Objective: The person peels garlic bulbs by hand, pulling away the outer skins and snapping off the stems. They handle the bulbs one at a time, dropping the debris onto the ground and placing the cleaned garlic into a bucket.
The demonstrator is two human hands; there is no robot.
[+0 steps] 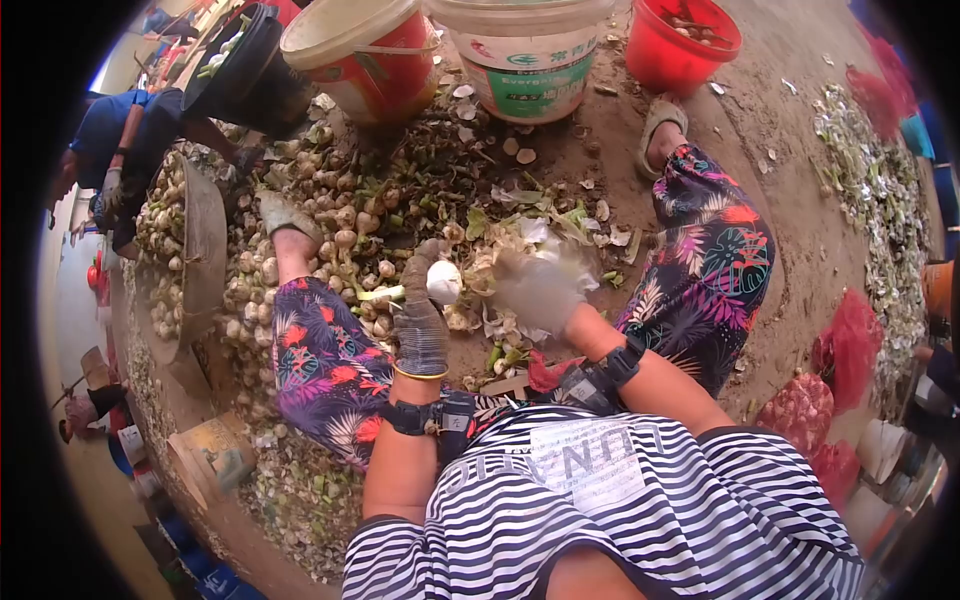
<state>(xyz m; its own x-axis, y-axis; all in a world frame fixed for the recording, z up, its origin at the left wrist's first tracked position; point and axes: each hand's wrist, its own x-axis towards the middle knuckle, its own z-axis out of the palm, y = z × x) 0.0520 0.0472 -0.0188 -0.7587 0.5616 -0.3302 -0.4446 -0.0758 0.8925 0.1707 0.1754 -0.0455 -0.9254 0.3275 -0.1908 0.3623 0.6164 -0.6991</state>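
Note:
My left hand (421,310), in a dirty grey glove, is wrapped round a white garlic bulb (444,283) that shows at its right side. A pale green stem (381,293) sticks out to the left of that hand. My right hand (540,291), gloved too, is smeared by motion just right of the bulb, apart from it, over loose skins (520,245). Its fingers cannot be made out. Many untrimmed garlic bulbs (340,215) lie on the ground beyond my left hand.
White buckets (525,75) (350,50) and a red bucket (680,50) stand ahead. A black tub (240,85) and a bent-over person (100,140) are at the upper left. Red mesh bags (850,350) lie at right.

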